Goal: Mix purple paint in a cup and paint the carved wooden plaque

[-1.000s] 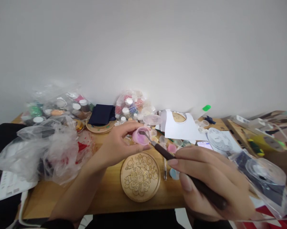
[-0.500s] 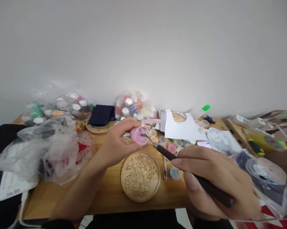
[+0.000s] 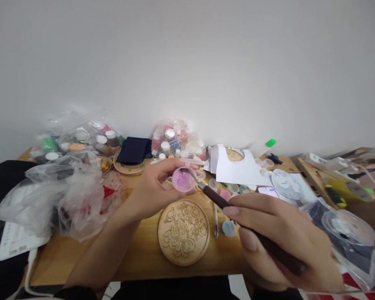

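Between the thumb and fingers of my left hand (image 3: 150, 189) is a small plastic cup (image 3: 183, 180) with pink-purple contents, its mouth tilted toward me. My right hand (image 3: 277, 233) is closed round the dark handle of a small spatula (image 3: 217, 198). The metal tip of that tool reaches inside the cup. Below the cup, a round wooden plaque (image 3: 184, 232) lies on the table, bearing a flower pattern outlined in gold. A thin pen-like tool (image 3: 216, 221) and a small cup with light-blue contents (image 3: 228, 228) lie to the right of the plaque.
Several small cups, one pink (image 3: 225, 195), stand behind my right hand. A cut white paper sheet (image 3: 237, 168) and a phone (image 3: 267, 191) are beyond. Crumpled plastic bags (image 3: 71, 191) crowd the left; a bag of jars (image 3: 175, 139) leans at the wall. A spool (image 3: 346, 229) sits right.
The cup in my left hand has tipped so that its mouth faces me more and its contents show. The spatula tip has shifted slightly up and left within it.
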`<state>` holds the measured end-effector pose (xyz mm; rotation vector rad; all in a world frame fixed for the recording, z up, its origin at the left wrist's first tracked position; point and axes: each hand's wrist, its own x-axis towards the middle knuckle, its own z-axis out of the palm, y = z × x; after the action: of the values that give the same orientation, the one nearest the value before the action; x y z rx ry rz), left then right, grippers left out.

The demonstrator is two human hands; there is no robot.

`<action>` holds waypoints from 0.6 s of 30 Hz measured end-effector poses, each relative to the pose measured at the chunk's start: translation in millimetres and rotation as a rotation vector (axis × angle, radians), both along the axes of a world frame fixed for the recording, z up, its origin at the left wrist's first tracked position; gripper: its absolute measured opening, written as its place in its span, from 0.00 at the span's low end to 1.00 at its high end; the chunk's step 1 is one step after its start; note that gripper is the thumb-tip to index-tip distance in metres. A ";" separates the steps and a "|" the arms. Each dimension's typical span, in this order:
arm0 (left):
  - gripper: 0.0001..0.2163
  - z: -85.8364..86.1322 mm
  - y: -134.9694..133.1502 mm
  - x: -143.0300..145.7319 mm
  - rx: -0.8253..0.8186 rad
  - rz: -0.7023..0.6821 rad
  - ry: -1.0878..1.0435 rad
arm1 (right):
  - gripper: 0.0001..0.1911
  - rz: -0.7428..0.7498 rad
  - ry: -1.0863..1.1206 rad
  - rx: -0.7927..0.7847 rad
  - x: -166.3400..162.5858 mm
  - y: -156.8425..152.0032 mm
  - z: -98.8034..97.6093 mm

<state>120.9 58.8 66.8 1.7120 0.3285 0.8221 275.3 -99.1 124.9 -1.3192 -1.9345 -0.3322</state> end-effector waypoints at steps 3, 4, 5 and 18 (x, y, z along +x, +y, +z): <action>0.11 0.5 -0.5 0.5 0.024 0.015 -0.003 | 0.07 0.015 0.044 0.066 -1.3 3.1 -2.4; 0.11 0.3 -0.4 0.4 0.026 0.023 0.005 | 0.07 0.028 0.069 0.100 -1.9 4.7 -4.1; 0.12 -0.1 -0.2 0.2 0.028 0.029 0.012 | 0.07 0.039 0.086 0.122 -2.5 6.3 -5.8; 0.10 -0.5 1.7 -2.0 0.053 0.036 0.080 | 0.08 0.036 0.164 0.202 -8.7 10.1 -14.2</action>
<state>119.0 60.4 66.4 1.7961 0.3966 0.7960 266.6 -89.1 110.7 -1.1430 -1.7374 -0.3785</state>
